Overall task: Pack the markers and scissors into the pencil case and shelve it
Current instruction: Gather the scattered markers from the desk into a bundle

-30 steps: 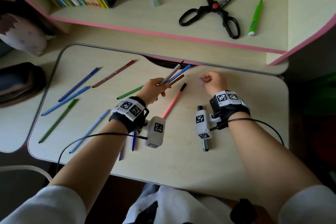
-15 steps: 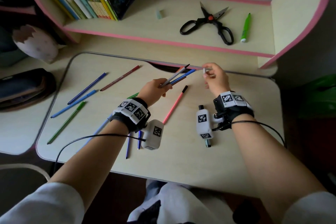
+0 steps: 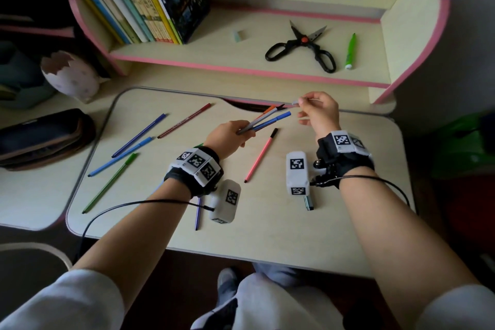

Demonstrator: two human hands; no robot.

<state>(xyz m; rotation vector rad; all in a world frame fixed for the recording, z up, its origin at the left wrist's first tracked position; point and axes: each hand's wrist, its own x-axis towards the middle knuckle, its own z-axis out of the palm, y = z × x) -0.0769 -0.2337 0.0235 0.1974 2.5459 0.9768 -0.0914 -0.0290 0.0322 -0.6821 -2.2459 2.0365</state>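
A dark fabric pencil case (image 3: 42, 136) lies at the desk's left edge; its contents cannot be seen. The left hand (image 3: 227, 136) grips a bundle of thin markers (image 3: 263, 120). The right hand (image 3: 320, 112) pinches a small grey marker (image 3: 295, 102).

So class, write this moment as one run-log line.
left hand: shut on marker bundle | right hand: pinching grey marker | scissors: on shelf | pencil case: far left

I see a dim, soft-lit scene: the pale worktop (image 3: 334, 222) is brightest, corners sink into dark, wide-angle bending curves the shelf (image 3: 241, 67), edges blur slightly.
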